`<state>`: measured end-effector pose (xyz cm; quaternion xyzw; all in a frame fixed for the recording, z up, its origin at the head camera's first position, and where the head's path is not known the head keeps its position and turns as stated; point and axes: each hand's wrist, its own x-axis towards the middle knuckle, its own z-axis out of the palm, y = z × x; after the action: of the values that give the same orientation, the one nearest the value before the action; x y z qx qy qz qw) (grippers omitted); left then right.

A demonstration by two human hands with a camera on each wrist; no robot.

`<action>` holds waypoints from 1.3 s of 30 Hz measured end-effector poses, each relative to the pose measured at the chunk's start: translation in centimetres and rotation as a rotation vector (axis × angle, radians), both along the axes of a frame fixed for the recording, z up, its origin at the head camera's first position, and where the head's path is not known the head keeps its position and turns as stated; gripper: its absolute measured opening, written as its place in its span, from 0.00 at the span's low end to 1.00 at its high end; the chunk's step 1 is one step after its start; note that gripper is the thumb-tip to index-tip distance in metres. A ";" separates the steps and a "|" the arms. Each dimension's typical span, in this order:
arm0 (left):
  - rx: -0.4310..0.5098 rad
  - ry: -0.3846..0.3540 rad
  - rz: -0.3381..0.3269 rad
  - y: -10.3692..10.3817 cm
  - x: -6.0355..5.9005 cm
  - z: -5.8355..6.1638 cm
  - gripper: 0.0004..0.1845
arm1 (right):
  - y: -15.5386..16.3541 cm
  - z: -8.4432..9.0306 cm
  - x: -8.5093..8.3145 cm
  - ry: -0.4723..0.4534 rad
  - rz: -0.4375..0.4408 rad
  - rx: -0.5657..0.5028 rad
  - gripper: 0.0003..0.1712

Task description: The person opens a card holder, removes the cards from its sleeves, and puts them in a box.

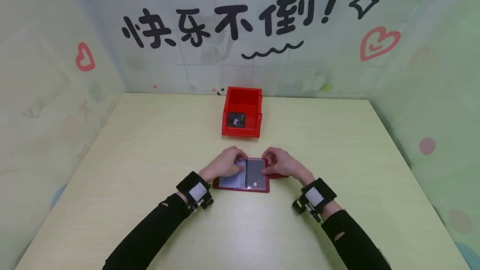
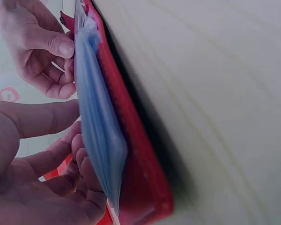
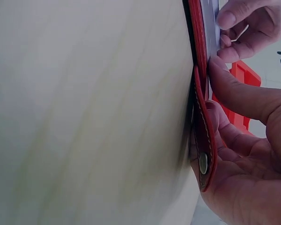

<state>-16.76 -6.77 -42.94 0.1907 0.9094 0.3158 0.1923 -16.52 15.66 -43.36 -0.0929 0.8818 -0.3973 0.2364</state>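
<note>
A red card holder point(image 1: 267, 186) lies open flat on the table, with clear plastic sleeves point(image 1: 229, 182) on its left side and a grey card point(image 1: 255, 173) in a sleeve on its right. My left hand point(image 1: 228, 163) pinches the stack of sleeves, thumb on top and fingers at the far edge. At the right edge, my right hand point(image 1: 282, 163) grips the holder, its thumb on the grey card's side. Beneath that hand sticks out the holder's red strap point(image 3: 205, 129), with a metal snap point(image 3: 203, 163) near its end.
Behind the holder stands a red bin point(image 1: 250, 102) holding a black card marked "Vip" point(image 1: 236, 120). The pale wooden table point(image 1: 168, 128) meets printed fabric walls at the back and both sides. A black camera strap circles each wrist.
</note>
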 end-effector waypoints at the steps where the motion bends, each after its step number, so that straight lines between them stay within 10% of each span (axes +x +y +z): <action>1: 0.003 -0.004 0.006 0.0 0.0 0.0 0.16 | 0.0 0.0 0.0 0.003 0.003 0.000 0.24; 39: 0.102 0.001 0.207 1.4 0.2 0.4 0.10 | -0.2 -0.3 0.1 0.012 -0.016 0.015 0.24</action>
<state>-16.59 -5.36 -42.55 0.1055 0.9071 0.3795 0.1485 -16.43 15.41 -43.68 -0.0865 0.8868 -0.3921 0.2288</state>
